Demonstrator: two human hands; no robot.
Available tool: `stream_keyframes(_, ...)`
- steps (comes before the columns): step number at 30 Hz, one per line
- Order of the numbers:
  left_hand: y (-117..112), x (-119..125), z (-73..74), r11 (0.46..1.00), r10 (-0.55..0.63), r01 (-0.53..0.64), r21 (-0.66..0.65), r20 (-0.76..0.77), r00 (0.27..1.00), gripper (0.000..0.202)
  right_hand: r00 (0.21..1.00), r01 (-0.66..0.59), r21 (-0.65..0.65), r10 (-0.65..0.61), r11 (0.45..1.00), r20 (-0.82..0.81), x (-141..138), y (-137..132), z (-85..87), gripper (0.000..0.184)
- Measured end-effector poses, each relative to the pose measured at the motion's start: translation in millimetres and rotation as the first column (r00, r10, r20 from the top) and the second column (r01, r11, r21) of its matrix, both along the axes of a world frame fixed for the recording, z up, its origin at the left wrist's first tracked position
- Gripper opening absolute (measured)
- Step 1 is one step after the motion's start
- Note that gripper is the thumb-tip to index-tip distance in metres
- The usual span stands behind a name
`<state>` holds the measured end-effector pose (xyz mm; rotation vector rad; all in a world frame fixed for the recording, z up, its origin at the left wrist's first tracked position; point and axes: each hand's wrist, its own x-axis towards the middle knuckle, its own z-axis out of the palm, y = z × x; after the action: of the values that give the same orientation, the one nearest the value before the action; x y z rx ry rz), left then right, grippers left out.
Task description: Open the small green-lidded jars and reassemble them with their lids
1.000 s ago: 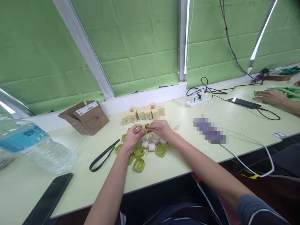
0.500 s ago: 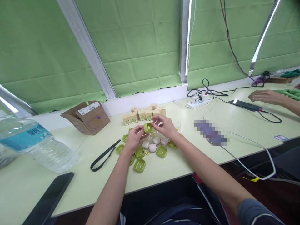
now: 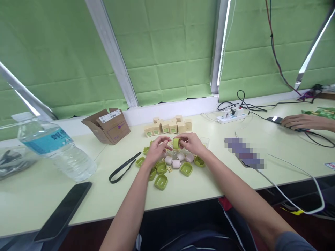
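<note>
My right hand (image 3: 192, 143) grips a small green square plastic shell (image 3: 176, 143) between thumb and fingers, raised over the table. To its left, my left hand (image 3: 157, 150) is held with its fingers apart and a little curled, a short gap from the shell; nothing shows in it. Below both hands lie several green square cups, among them a green cup (image 3: 160, 181) at the front and another green cup (image 3: 186, 169) on the right. Several pale pink rounded pieces, such as this pink piece (image 3: 176, 164), lie between them. Clear plastic parts under my hands are partly hidden.
Small cream boxes (image 3: 173, 127) stand in a group behind my hands. A brown carton (image 3: 110, 127), a black strap (image 3: 123, 169), a water bottle (image 3: 62, 146) and a black phone (image 3: 65, 209) are leftward. Rightward are a power strip (image 3: 230, 118), cables and another person's hand (image 3: 300, 122).
My left hand has let go of the green shell, which my right hand now holds, turned to another side. The view has shifted left. The other person's hand has moved onto the phone there.
</note>
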<state>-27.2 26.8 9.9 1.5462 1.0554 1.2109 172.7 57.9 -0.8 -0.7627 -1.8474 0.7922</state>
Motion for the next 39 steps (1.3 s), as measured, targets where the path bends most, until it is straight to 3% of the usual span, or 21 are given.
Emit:
stream_keyframes(3,-8,3,5.6,0.984,-0.163,0.164,-0.068,0.023,0.986,0.061,0.994,0.100,0.021,-0.101,0.995,0.031,-4,-1,-2.0,0.019)
stream_keyframes(5,-9,3,7.2,0.976,-0.208,0.208,-0.060,0.001,0.978,0.062,0.990,0.125,0.045,-0.128,0.991,0.054,-6,-3,-1.0,0.017)
stream_keyframes(10,3,-7,0.2,0.997,-0.065,0.068,-0.025,0.113,0.991,0.056,0.942,0.080,0.116,-0.113,0.990,0.317,2,-10,8.1,0.017)
stream_keyframes(13,10,-10,-5.5,0.999,0.017,-0.009,-0.044,0.167,0.986,0.055,0.808,0.027,0.152,-0.111,0.988,0.579,11,-14,14.4,0.016)
stream_keyframes(16,12,-9,-7.0,0.997,0.070,-0.061,-0.051,0.191,0.979,0.052,0.709,0.002,0.122,-0.088,0.992,0.700,18,-16,18.7,0.025)
stream_keyframes(20,8,-8,-4.1,0.998,0.025,-0.011,-0.060,0.244,0.970,0.050,0.684,-0.067,0.072,-0.007,0.995,0.729,23,-15,18.7,0.035)
stream_keyframes(24,5,-9,-0.9,0.994,-0.056,0.082,-0.074,0.304,0.951,0.050,0.684,-0.090,0.102,-0.013,0.991,0.730,24,-13,14.4,0.043)
stream_keyframes(29,3,-11,1.5,0.991,-0.080,0.110,-0.081,0.310,0.947,0.054,0.842,-0.056,0.069,0.009,0.996,0.539,25,-9,11.6,0.031)
stream_keyframes(33,2,-11,0.2,0.996,-0.070,0.081,-0.038,0.233,0.970,0.053,0.991,-0.013,-0.015,0.015,1.000,0.133,20,-5,13.4,0.036)
stream_keyframes(36,2,-8,-1.6,0.997,-0.070,0.071,0.003,0.179,0.981,0.051,0.980,-0.093,-0.121,0.070,0.988,-0.189,9,-3,13.9,0.047)
stream_keyframes(39,2,-5,-2.4,0.998,-0.068,0.065,0.025,0.158,0.985,0.055,0.930,-0.219,-0.223,0.134,0.950,-0.343,-1,-3,11.2,0.048)
